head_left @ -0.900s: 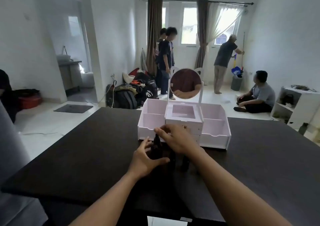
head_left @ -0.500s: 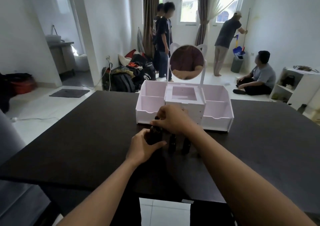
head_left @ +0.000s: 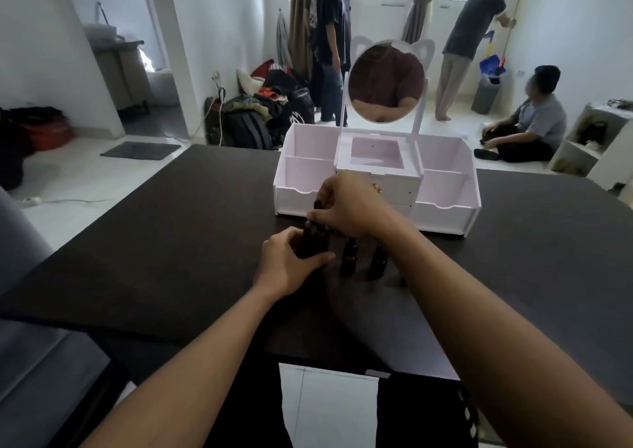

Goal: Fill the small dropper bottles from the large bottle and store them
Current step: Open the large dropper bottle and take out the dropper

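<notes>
Head view, left hand (head_left: 287,263) gripping large bottle (head_left: 315,243)

The view is tipping downward and drawing nearer the counter (head_left: 164,242). The right hand (head_left: 346,207) is shifting its fingertips at the top of the large bottle (head_left: 310,243), and two small dropper bottles (head_left: 349,257) are showing more plainly beneath its wrist.

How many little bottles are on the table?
2. One small bottle stands just right of the large bottle in the left hand; the other small bottle stands beside it, below the right hand. More may be hidden.
</notes>
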### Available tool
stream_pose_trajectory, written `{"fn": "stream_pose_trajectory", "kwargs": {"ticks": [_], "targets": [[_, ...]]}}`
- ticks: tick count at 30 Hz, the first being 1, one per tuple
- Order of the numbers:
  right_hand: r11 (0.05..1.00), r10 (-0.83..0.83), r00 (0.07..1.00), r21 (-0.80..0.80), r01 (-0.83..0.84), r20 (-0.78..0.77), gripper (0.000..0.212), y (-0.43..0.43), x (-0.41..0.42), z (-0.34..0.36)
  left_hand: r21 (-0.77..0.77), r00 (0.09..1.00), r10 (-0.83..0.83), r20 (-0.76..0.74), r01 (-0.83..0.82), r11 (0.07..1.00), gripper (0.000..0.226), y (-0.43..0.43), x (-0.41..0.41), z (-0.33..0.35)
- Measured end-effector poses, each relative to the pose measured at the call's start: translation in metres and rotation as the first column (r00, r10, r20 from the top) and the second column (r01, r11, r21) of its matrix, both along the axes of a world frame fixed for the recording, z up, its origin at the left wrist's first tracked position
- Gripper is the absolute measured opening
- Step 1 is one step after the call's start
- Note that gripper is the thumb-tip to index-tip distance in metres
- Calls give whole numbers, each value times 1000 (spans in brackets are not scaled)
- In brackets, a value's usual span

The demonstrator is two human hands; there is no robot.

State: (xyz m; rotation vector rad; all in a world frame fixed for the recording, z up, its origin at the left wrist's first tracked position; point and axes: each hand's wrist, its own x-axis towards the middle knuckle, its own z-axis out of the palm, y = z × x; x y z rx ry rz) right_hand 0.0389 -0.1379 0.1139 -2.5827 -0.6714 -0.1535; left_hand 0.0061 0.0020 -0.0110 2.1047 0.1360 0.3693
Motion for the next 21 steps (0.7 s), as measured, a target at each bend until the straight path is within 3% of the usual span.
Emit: {"fn": "stream_pose_trajectory", "kwargs": {"ticks": [3, 7, 10, 13, 16, 21], "targets": [[999, 34, 999, -34, -34, 10, 15, 2, 0, -1, 0, 1000, -13, -7, 13, 1000, 43, 1, 0, 1], [995, 71, 997, -69, -72, -15, 28, 1, 5, 0, 8, 999, -43, -5, 43, 999, 40, 1, 1, 1], [998, 67, 997, -15, -68, -43, 45, -5, 8, 0, -9, 998, -52, -30, 51, 999, 58, 2, 2, -5], [998, 60, 998, 14, -60, -36, 47, -7, 10, -3, -5, 998, -45, -39, 45, 999, 71, 3, 2, -5], [995, 102, 992, 32, -100, -77, 43, -6, 12, -3, -2, 998, -52, -34, 52, 999, 58, 1, 0, -1], [986, 167, 979, 27, -165, -114, 60, -8, 11, 5, -39, 999, -42, -4, 42, 998, 50, 1, -1, -2]]}}
